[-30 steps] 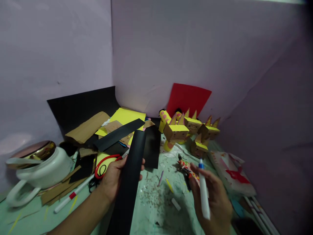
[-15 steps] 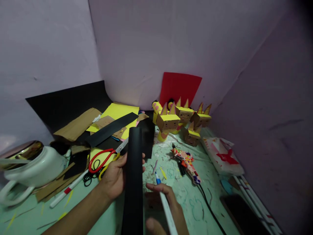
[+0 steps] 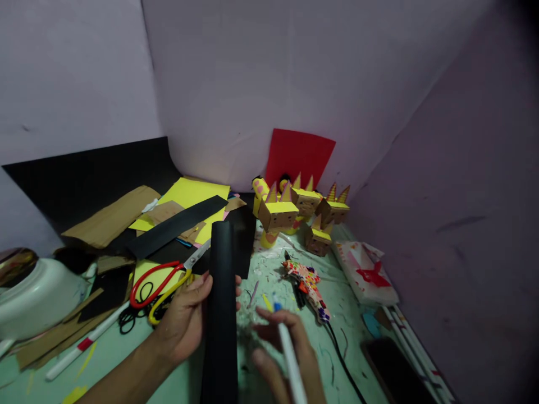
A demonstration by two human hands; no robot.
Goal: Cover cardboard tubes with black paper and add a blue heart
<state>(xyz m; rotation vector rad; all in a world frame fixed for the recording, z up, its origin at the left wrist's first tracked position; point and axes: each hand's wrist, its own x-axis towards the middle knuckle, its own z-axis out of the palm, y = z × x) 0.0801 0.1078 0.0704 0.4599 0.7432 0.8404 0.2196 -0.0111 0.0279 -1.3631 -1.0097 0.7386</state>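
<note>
Head view shows the left hand (image 3: 185, 320) clamped around a curved black strip (image 3: 223, 314) above the surface (image 3: 269, 269), the right hand (image 3: 307, 359) gripping a white marker (image 3: 291, 359) just beside it, near a glue gun (image 3: 309, 283)

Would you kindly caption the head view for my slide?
Left hand holding black paper, right hand a pen, cardboard figures beyond.
</note>
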